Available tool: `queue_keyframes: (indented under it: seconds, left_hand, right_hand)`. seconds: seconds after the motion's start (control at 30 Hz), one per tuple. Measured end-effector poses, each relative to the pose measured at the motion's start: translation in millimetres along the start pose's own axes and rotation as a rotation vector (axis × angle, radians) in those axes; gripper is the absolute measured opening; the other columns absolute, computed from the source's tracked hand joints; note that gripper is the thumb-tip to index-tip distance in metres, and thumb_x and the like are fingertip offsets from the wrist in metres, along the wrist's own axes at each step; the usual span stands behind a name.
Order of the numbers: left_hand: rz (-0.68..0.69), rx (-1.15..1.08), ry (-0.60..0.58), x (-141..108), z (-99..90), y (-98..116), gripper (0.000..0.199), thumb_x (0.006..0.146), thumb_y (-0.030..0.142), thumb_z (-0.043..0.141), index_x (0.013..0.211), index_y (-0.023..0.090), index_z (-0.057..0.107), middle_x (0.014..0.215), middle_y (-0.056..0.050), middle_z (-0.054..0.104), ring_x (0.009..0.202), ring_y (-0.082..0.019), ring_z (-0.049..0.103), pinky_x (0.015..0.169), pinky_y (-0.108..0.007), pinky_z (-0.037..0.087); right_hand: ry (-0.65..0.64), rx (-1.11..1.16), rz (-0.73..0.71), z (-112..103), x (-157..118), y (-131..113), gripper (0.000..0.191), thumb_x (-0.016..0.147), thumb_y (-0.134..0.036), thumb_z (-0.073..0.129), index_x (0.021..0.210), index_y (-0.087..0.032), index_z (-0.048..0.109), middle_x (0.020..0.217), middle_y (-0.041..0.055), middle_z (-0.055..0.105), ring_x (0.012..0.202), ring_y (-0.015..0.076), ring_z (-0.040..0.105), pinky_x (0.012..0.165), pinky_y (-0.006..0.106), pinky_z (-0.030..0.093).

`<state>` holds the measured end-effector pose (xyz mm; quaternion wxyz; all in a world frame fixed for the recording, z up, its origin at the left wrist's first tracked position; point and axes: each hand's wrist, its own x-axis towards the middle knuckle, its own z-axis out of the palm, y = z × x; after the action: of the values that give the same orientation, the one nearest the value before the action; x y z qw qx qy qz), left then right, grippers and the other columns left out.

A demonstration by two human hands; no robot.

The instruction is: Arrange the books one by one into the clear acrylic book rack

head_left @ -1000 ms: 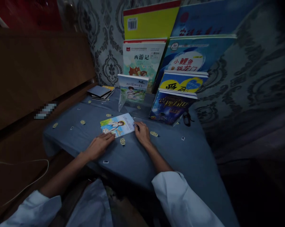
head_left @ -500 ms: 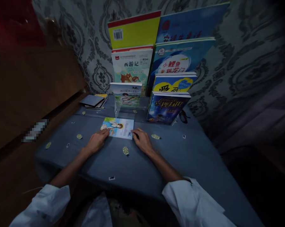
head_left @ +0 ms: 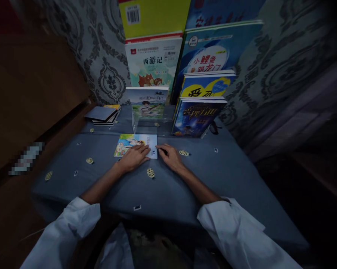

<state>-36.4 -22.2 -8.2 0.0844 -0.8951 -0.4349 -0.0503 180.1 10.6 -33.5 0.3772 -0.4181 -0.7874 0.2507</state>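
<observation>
A small book (head_left: pixel 124 144) with a light blue and yellow illustrated cover lies flat on the blue tablecloth. My left hand (head_left: pixel 134 157) rests palm down on its lower middle, fingers stretched over the cover. At the book's right edge is my right hand (head_left: pixel 169 156), thumb and forefinger bent close together against that edge; whether the edge is between them is too small to tell. Just behind the book, a clear stand (head_left: pixel 154 129) holds an upright book (head_left: pixel 148 106) with a figure on its cover.
Upright books stand in tiers behind, including a dark blue one (head_left: pixel 196 117) and a white one (head_left: pixel 154 61). Flat books (head_left: pixel 101 114) are stacked at the back left. Dark glasses (head_left: pixel 214 128) lie at the back right. A brown wooden cabinet (head_left: pixel 31 93) borders the left.
My left hand has moved right, from the book's left edge onto its cover. My right hand stays at the right edge. The view has shifted slightly, with the upright books appearing larger and higher.
</observation>
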Motion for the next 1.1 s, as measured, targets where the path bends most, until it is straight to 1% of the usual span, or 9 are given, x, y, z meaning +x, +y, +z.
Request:
queue_keyframes:
  seconds: [0.17, 0.27, 0.37, 0.47, 0.57, 0.73, 0.9, 1.0, 1.1]
  left_hand:
    - [0.030, 0.019, 0.044, 1, 4.5, 2, 0.033, 0.103, 0.030, 0.042, 0.127, 0.014, 0.059, 0.129, -0.014, 0.066, 0.129, -0.026, 0.058, 0.109, -0.041, 0.046]
    - [-0.001, -0.027, 0.068, 2, 3.0, 2, 0.031, 0.104, 0.028, 0.038, 0.123, 0.017, 0.061, 0.121, -0.012, 0.070, 0.122, -0.023, 0.063, 0.103, -0.038, 0.051]
    - [-0.047, -0.072, 0.049, 4, -2.7, 2, 0.030, 0.104, 0.029, 0.038, 0.120, 0.019, 0.062, 0.117, -0.011, 0.071, 0.113, -0.022, 0.067, 0.097, -0.036, 0.053]
    - [-0.087, -0.097, 0.016, 5, -8.6, 2, 0.030, 0.104, 0.028, 0.037, 0.118, 0.020, 0.063, 0.117, -0.010, 0.071, 0.110, -0.022, 0.069, 0.093, -0.035, 0.054]
    - [-0.104, -0.117, 0.014, 5, -10.9, 2, 0.031, 0.104, 0.028, 0.037, 0.118, 0.020, 0.064, 0.116, -0.010, 0.072, 0.109, -0.022, 0.069, 0.091, -0.034, 0.054]
    - [-0.068, -0.119, 0.044, 3, -7.9, 1, 0.031, 0.103, 0.028, 0.039, 0.120, 0.019, 0.064, 0.120, -0.010, 0.071, 0.111, -0.022, 0.068, 0.096, -0.036, 0.053]
    - [0.006, -0.135, 0.103, 0, -2.8, 0, 0.033, 0.102, 0.031, 0.042, 0.122, 0.016, 0.063, 0.125, -0.012, 0.069, 0.119, -0.024, 0.065, 0.104, -0.040, 0.051]
    - [0.018, -0.120, 0.117, -2, 2.1, 0, 0.031, 0.100, 0.031, 0.047, 0.122, 0.016, 0.063, 0.128, -0.012, 0.068, 0.121, -0.024, 0.063, 0.105, -0.041, 0.051]
    - [0.012, -0.117, 0.122, -3, 7.4, 0, 0.033, 0.098, 0.033, 0.052, 0.125, 0.016, 0.062, 0.132, -0.012, 0.066, 0.123, -0.025, 0.062, 0.106, -0.040, 0.050]
  right_hand:
    - [0.005, 0.020, 0.026, -1, 2, 1, 0.031, 0.090, -0.019, 0.050, 0.106, -0.020, 0.077, 0.093, 0.0066, 0.071, 0.073, 0.0179, 0.062, 0.070, 0.031, 0.049]
    - [0.008, 0.023, 0.031, -1, 3, 2, 0.031, 0.090, -0.020, 0.050, 0.107, -0.021, 0.076, 0.093, 0.0058, 0.072, 0.073, 0.0174, 0.061, 0.067, 0.029, 0.048]
    - [0.013, 0.028, 0.041, -2, 4, 2, 0.031, 0.090, -0.023, 0.051, 0.107, -0.022, 0.076, 0.093, 0.0054, 0.072, 0.072, 0.0172, 0.061, 0.065, 0.028, 0.047]
    - [0.014, 0.034, 0.045, -2, 4, 1, 0.030, 0.091, -0.025, 0.051, 0.105, -0.021, 0.077, 0.095, 0.0063, 0.073, 0.077, 0.0193, 0.064, 0.069, 0.030, 0.049]
    - [0.015, 0.053, 0.020, -2, 5, 0, 0.029, 0.093, -0.028, 0.050, 0.098, -0.020, 0.077, 0.095, 0.0072, 0.074, 0.087, 0.0219, 0.067, 0.078, 0.034, 0.051]
    - [0.016, 0.083, -0.033, -3, 5, -3, 0.035, 0.097, -0.036, 0.048, 0.086, -0.020, 0.076, 0.091, 0.0059, 0.073, 0.089, 0.0219, 0.068, 0.084, 0.036, 0.052]
    - [-0.012, 0.068, -0.058, -2, 4, -3, 0.030, 0.095, -0.033, 0.052, 0.080, -0.021, 0.075, 0.091, 0.0057, 0.073, 0.087, 0.0207, 0.068, 0.084, 0.035, 0.052]
    - [-0.028, 0.010, -0.082, 2, 4, 0, 0.021, 0.091, -0.029, 0.057, 0.081, -0.021, 0.074, 0.092, 0.0067, 0.072, 0.089, 0.0218, 0.067, 0.084, 0.036, 0.051]
    - [-0.055, -0.074, -0.097, 5, 3, 2, 0.015, 0.089, -0.028, 0.061, 0.090, -0.022, 0.074, 0.099, 0.0072, 0.072, 0.096, 0.0238, 0.065, 0.088, 0.039, 0.050]
